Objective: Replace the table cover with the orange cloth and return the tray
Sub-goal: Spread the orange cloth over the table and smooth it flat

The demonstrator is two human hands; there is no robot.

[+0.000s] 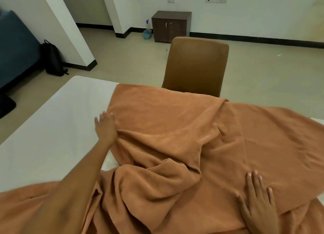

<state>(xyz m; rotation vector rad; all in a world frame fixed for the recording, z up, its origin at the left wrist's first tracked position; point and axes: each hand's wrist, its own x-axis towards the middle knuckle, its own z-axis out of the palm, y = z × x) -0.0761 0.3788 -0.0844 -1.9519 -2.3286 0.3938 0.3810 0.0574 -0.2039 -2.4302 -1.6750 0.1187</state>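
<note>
The orange cloth [175, 128] lies rumpled over the middle and right of the white table [52, 128], with folds bunched toward the near edge. My left hand [106, 126] reaches out to the cloth's left edge, fingers spread and touching the fabric. Flat on the cloth at the near right rests my right hand [257, 204], fingers straight. The table's left part is bare white. No tray is in view.
A brown chair [196, 65] stands at the table's far side. Behind it a dark wooden cabinet [171, 25] sits against the wall with a blue spray bottle [147, 32] beside it. A black backpack [52, 58] leans by the pillar at left.
</note>
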